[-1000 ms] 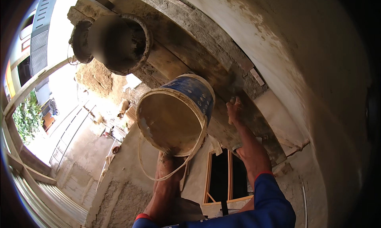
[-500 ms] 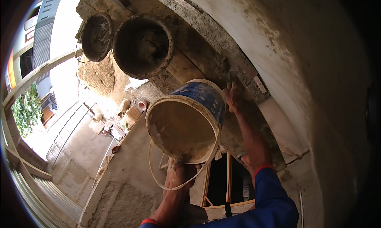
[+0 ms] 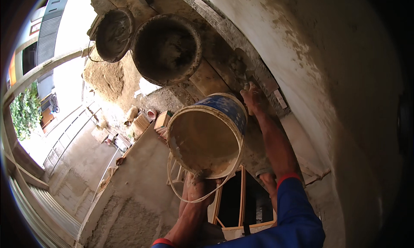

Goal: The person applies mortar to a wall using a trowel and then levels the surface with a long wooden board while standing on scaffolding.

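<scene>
A blue bucket with a whitish rim is tipped on its side, its mouth toward me. A muddy film coats its inner wall, and its wire-like handle hangs loosely below. My left hand is closed on the lower rim; some of its fingers are hidden behind the bucket. Just right of the bucket, my right hand is closed around the handle of what looks like a trowel. The tool's dark blade points away from me over the planks and is hard to make out.
Beyond the bucket stand a large dark mortar tub and a smaller bucket on planks. A plastered wall rises at right. A sand heap lies lower left, and a wooden frame is below me.
The view has shifted slightly, so the tubs appear farther right. The bucket appears a little farther right and lower, still in my left hand. My right hand keeps its hold beside it.
</scene>
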Demonstrator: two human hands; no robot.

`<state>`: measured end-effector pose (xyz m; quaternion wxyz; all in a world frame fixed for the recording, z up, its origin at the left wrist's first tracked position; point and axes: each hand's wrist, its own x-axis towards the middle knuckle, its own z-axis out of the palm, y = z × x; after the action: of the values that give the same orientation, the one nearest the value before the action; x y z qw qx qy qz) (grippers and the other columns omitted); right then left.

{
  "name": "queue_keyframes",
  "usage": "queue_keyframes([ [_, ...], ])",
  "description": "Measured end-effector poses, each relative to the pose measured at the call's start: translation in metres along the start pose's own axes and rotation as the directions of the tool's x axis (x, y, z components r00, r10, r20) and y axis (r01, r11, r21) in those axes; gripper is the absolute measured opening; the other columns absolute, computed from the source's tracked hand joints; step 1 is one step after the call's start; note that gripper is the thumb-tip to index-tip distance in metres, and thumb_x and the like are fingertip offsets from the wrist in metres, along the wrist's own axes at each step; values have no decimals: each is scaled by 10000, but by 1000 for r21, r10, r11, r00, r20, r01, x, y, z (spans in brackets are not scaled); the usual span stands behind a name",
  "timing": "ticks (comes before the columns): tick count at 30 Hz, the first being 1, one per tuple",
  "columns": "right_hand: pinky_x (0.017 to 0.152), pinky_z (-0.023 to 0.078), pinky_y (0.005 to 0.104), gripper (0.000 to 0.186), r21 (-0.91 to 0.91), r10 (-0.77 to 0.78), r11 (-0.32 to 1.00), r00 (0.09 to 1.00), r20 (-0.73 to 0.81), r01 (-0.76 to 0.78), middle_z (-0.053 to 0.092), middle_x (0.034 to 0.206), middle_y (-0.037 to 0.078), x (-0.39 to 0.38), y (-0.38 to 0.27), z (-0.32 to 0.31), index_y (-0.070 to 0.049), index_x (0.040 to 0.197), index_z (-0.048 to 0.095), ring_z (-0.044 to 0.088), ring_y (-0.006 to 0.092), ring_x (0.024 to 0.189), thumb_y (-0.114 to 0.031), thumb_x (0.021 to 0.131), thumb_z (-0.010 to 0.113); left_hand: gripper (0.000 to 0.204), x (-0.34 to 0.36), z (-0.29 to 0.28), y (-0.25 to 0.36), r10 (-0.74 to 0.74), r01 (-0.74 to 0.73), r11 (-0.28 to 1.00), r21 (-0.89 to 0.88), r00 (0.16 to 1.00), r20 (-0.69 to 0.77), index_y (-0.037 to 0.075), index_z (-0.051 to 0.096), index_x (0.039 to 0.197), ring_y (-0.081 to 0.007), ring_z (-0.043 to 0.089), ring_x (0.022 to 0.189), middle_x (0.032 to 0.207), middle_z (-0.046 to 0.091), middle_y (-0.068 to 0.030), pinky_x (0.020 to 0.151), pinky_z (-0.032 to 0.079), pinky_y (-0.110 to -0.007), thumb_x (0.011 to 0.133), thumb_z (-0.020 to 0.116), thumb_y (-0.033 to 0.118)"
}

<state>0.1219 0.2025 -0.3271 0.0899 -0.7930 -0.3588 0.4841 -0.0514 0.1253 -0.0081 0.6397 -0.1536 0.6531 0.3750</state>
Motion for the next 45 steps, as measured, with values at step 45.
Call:
queue_keyframes([
  [45,680,452,421,563,118,-281,956,955,91,270,561,778,160,-175,-305,-159,44,1019,467,558,285,730,-371,746,734,223,15,56,99,7,-9,982,-190,1000,-8,34,522,1148,-241,654,580,969,660,-161,366,525,-249,985,412,139],
])
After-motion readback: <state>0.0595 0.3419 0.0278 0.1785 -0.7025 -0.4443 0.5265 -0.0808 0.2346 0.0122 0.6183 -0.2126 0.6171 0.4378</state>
